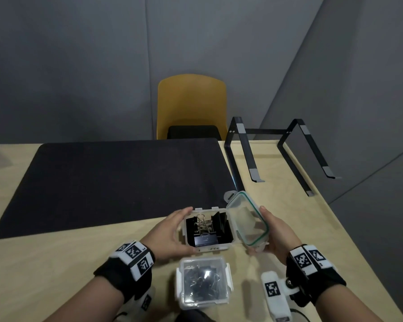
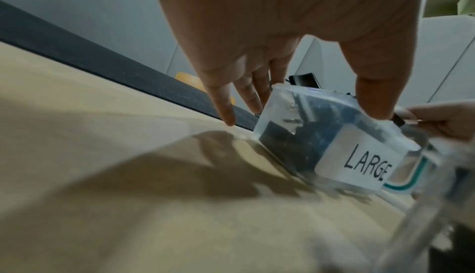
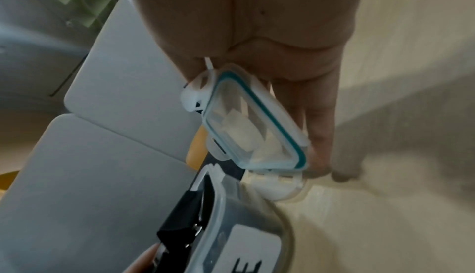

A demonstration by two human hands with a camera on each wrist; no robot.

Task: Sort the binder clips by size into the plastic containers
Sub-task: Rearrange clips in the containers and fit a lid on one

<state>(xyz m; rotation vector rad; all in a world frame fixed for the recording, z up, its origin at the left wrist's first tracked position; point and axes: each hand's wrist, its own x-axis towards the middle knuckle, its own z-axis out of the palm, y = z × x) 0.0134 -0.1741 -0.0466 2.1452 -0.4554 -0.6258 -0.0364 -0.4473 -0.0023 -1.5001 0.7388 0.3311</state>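
Note:
An open clear container labelled LARGE sits on the table with large black binder clips inside. My left hand grips its left side, thumb on the near rim and fingers behind the far wall. My right hand holds the container's clear lid with a green seal, tilted on edge just right of the container; in the right wrist view the lid lies against my fingers. Nearer to me stands a closed clear container of small black clips.
A black mat covers the far left of the wooden table. A black laptop stand stands at the back right near the table's right edge. A yellow chair is behind the table.

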